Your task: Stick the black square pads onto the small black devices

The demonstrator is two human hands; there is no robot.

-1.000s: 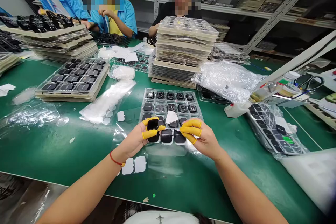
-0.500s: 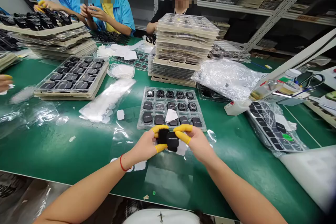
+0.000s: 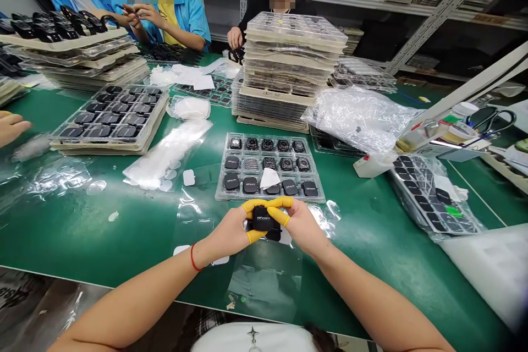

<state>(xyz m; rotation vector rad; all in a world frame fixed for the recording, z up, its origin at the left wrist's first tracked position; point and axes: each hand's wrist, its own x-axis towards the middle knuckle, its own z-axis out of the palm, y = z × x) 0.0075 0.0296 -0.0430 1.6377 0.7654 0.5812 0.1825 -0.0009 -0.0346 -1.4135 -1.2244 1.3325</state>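
A black square piece with white lettering (image 3: 263,219) is pinched between both hands just in front of the clear tray. My left hand (image 3: 233,228), with yellow finger covers and a red cord at the wrist, grips its left side. My right hand (image 3: 303,225), also in yellow finger covers, closes on its upper right edge. Another dark piece (image 3: 274,232) and a white patch show partly beneath it. Beyond my hands lies the clear tray (image 3: 219,196), holding watch-like units and black square pieces, with a scrap of white paper (image 3: 269,178) on it.
Stacked trays (image 3: 289,74) stand behind the clear tray. At the left is a tray of black pieces (image 3: 105,148); white sheets (image 3: 165,151) lie beside it. Crumpled plastic (image 3: 363,118) and a bagged tray (image 3: 416,192) are at the right. Several people work across the table.
The lettered black piece has moved left, over the dark piece in my left hand. My right hand has shifted slightly left, bringing both hands' fingertips together.
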